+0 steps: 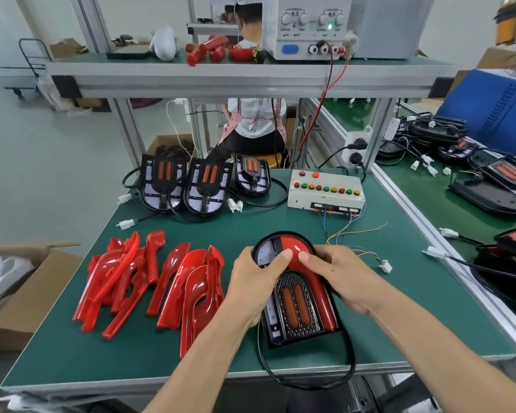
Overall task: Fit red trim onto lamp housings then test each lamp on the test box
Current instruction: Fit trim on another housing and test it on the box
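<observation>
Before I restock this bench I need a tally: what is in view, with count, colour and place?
lamp housing being fitted: one, black with orange lenses, near edge of the mat.
red trim on it: one, over its top and right side.
loose red trims: a pile, too overlapped to count, left on the mat.
bare housings: three, black, back row.
test box: one, white with coloured buttons, back right.
power supply: one, white, upper shelf.
green mat: one, covers the bench.
left hand: grips the housing, thumb on trim.
right hand: grips the right side, thumb on trim.
</observation>
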`<state>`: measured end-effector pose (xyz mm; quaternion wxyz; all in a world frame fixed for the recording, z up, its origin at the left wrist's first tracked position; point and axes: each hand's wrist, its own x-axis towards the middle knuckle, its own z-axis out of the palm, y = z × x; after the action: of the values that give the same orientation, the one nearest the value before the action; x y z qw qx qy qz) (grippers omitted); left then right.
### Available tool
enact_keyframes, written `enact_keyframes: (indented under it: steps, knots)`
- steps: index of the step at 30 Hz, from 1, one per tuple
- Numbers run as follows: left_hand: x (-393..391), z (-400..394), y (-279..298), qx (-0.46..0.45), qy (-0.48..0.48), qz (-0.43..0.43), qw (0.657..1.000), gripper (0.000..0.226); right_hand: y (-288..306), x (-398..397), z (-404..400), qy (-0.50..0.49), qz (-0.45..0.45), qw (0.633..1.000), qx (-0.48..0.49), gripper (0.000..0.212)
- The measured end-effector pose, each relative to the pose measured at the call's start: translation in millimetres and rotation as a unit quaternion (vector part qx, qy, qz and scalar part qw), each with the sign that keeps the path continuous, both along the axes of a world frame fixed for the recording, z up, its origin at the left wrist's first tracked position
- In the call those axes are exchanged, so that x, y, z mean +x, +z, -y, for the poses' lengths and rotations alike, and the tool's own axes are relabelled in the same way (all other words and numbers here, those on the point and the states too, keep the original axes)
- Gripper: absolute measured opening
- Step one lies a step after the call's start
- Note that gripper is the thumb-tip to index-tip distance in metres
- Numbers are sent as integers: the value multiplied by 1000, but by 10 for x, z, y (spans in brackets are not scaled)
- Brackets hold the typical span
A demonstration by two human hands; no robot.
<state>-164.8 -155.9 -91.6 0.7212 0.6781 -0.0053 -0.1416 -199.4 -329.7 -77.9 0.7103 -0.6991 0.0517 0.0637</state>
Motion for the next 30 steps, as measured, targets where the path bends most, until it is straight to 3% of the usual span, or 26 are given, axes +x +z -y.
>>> enact_keyframes:
  steps: [6,11,18,21,26,29,30]
  knots:
    - [34,-63,11,-18,-42,-31,998,44,16,5,-24,-5,-29,1000,0,29]
    - [-6,-25,-16,-31,-13,-43,999,39,8,-13,-57,-17,-28,999,-20,26]
    - [-65,94,-83,-17,62,-90,994,68,-16,9,-69,-20,-53,995,-82,28]
    - [-64,145,-63,5,91,-90,992,51,-49,67,-67,-40,-37,989,-135,31]
    - [-46,-80,64,125,63,24,990,53,-113,102,41,-63,-100,990,-72,37]
    - [-26,-483,221,190,143,157,959,7,-160,100,52,-82,-132,985,-75,35]
    - [2,-656,265,226,173,186,940,6,-159,100,45,-85,-137,983,-83,35]
